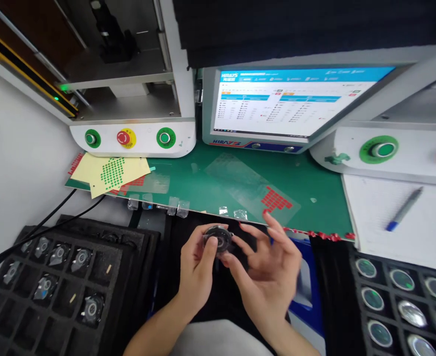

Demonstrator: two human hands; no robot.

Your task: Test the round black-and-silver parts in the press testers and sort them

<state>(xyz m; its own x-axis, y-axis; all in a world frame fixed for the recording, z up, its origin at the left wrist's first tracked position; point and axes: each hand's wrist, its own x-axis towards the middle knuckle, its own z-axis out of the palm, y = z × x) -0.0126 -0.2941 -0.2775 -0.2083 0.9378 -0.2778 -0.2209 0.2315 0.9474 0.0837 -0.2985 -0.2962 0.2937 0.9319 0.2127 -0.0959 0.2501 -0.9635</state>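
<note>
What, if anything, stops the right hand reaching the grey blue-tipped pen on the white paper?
Probably nothing, so yes. The right hand is open beside the round black part, which the left hand grips, and the pen lies uncovered on the paper to its right.

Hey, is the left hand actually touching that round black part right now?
Touching. The head view shows the left hand gripping the round black part, with its thumb laid over the part's face and its fingers curled against the rim, no gap.

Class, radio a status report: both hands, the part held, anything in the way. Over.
Left hand gripping round black part. Right hand open, fingertips at its rim. Left foam tray and right foam tray clear of hands.
</note>
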